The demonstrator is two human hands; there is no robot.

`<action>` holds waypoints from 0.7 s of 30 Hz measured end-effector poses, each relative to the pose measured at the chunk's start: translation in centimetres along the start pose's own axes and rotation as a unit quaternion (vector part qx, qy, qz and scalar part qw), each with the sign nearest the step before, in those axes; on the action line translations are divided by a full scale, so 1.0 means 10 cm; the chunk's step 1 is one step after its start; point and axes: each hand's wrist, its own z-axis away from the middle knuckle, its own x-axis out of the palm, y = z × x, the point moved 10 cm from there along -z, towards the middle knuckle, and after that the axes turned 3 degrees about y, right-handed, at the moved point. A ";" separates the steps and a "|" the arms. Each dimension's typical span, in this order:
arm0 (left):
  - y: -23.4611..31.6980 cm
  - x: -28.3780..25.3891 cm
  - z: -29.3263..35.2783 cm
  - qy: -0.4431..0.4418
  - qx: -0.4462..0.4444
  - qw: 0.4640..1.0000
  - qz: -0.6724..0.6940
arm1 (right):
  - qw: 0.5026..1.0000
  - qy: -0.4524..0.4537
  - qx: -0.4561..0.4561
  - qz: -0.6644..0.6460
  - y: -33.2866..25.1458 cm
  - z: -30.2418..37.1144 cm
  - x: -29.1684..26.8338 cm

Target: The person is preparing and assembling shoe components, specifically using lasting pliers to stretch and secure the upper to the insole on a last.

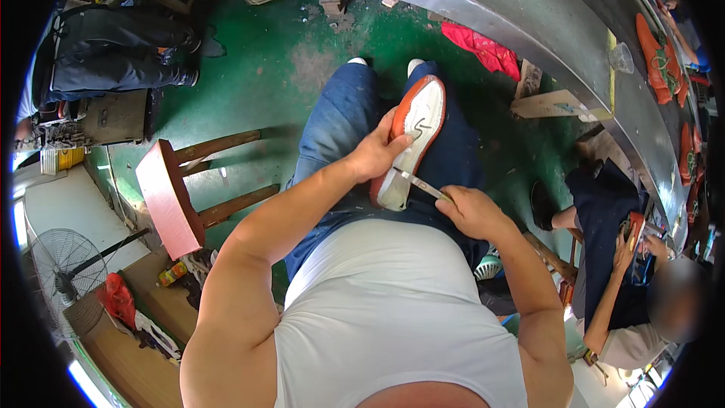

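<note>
An orange-red shoe with a pale sole lies sole up across my lap. On the sole runs a dark squiggle, either a thread or a drawn line. My left hand is closed round the shoe's left side, thumb pressed on the sole near its middle. Closed on a slim, flat, knife-like tool, my right hand is at the shoe's lower right. The tool's tip touches or nearly touches the sole at the heel end; its exact kind is unclear.
A metal-edged conveyor bench curves across the far side, carrying orange shoes. To the left stand a red-topped stool and a fan. Another person works at right; a red cloth lies under the bench.
</note>
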 end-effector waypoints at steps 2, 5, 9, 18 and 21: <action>-0.23 -0.03 0.11 -0.027 0.031 0.997 -0.069 | 0.999 0.000 0.035 -0.031 0.10 -0.05 -0.01; -0.35 0.09 0.49 -0.105 -0.105 0.985 0.084 | 0.978 -0.098 0.124 -0.135 0.23 0.01 0.04; -0.48 0.05 0.39 -0.044 -0.069 0.996 0.042 | 0.968 -0.070 0.138 -0.198 0.14 0.03 -0.22; -0.16 -0.07 0.36 0.002 -0.010 0.999 -0.031 | 0.992 0.081 0.028 -0.095 0.14 -0.11 -0.09; 0.30 -0.17 0.54 0.006 0.044 0.994 0.101 | 0.946 0.173 0.084 -0.259 0.52 0.12 -0.06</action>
